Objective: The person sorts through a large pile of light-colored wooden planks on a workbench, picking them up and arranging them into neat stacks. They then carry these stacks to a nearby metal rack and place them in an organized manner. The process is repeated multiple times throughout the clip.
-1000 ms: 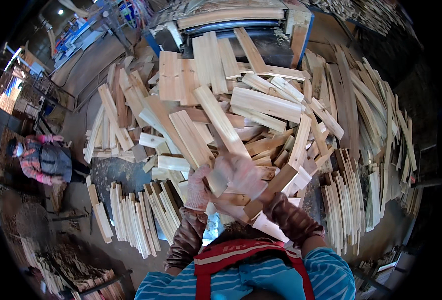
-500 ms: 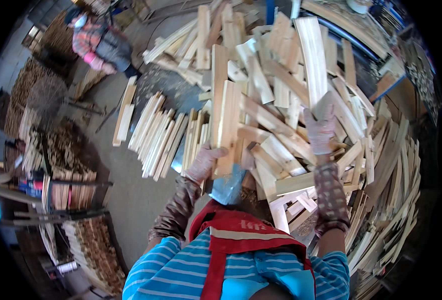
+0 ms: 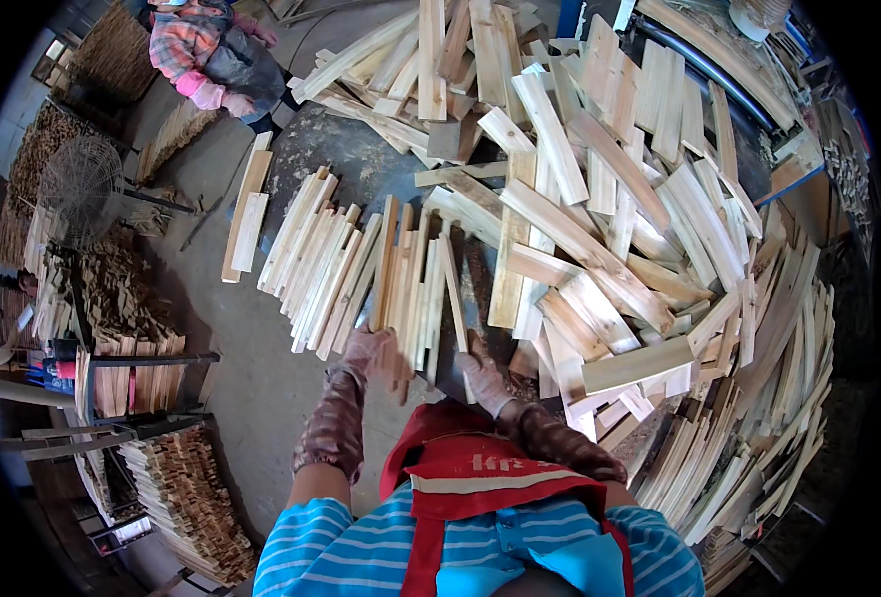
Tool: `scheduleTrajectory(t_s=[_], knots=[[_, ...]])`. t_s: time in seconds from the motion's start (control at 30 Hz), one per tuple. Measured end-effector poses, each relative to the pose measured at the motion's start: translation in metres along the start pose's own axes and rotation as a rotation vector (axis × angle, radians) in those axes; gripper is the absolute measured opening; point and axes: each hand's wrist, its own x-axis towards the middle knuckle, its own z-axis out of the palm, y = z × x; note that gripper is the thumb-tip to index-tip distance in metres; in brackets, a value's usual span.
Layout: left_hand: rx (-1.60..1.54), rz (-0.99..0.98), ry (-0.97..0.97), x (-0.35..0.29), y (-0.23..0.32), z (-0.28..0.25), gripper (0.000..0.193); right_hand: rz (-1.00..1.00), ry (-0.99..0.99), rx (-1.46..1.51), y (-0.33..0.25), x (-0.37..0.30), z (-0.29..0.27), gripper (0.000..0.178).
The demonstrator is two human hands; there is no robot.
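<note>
My left hand point(image 3: 364, 350), in a pale glove, is closed at the near ends of upright wooden boards point(image 3: 387, 264) in a row. Those near ends are smeared by motion. My right hand point(image 3: 487, 378), gloved too, is closed at the near end of a narrow wooden board point(image 3: 452, 289) at the row's right side. Its fingertips are partly hidden. Between both hands more boards point(image 3: 423, 298) stand on edge. Left of them lies a neat group of pale boards point(image 3: 306, 259).
A large jumbled heap of boards point(image 3: 600, 249) covers the table's right side. Two boards point(image 3: 249, 224) rest at its left edge. A co-worker point(image 3: 207, 65) stands at the far left. Stacked wood point(image 3: 187, 497), a fan point(image 3: 82, 189) and long strips point(image 3: 759, 418) surround the place.
Two boards raised in my left hand have come down into the row. My right hand has left a light plank over the heap and moved left and nearer me. The co-worker appears closer.
</note>
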Motion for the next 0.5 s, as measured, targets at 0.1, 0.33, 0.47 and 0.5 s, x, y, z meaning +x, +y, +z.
scheduleTrajectory(t_s=[0.1, 0.33, 0.47, 0.5], knots=[[0.105, -0.017, -0.076, -0.010, 0.010, 0.015, 0.056, -0.041, -0.229, -0.370, 0.065, 0.025, 0.026, 0.045], [0.303, -0.017, -0.042, 0.001, 0.014, 0.015, 0.049, 0.302, -0.343, -0.712, -0.041, 0.036, 0.004, 0.055], [0.147, 0.104, 0.008, 0.036, 0.005, -0.003, 0.050, 0.317, -0.408, -0.692, -0.059, 0.032, -0.003, 0.058], [0.211, 0.109, 0.032, 0.040, 0.012, -0.005, 0.048, 0.232, -0.415, -0.701, -0.049, 0.029, -0.006, 0.057]])
